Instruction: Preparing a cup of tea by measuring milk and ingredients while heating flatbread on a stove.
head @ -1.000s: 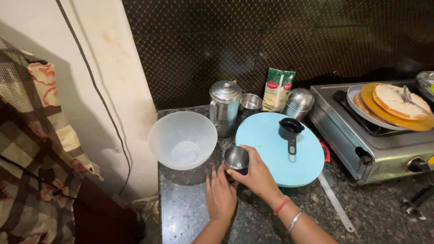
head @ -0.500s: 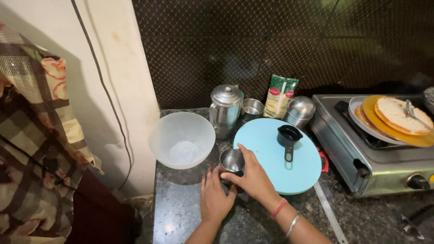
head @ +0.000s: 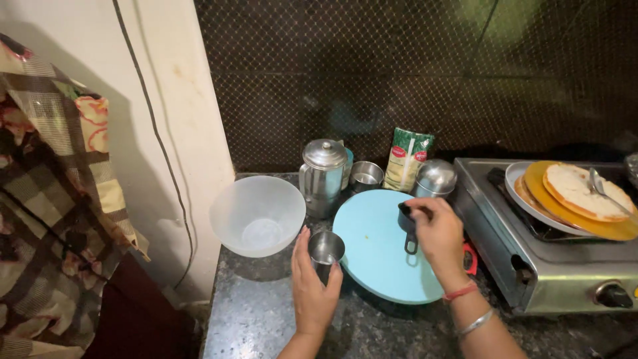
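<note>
The left hand [head: 314, 292] grips a steel cup [head: 326, 248] on the table [head: 252, 312], just beside the round blue board [head: 372, 256]. The right hand [head: 438, 236] closes on a black measuring cup [head: 407, 223] lying on that board. A careless lift could knock the steel cup over, since it stands close to the white bowl [head: 258, 213].

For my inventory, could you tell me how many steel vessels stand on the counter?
4: lidded pot, cup behind it, domed container, tumbler in the left hand. More may be hidden.

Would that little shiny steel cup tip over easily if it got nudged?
Probably yes: the small steel cup looks thin and light, taller than wide. The left hand grips it, steadying it. Its polished wall may be slippery.
</note>
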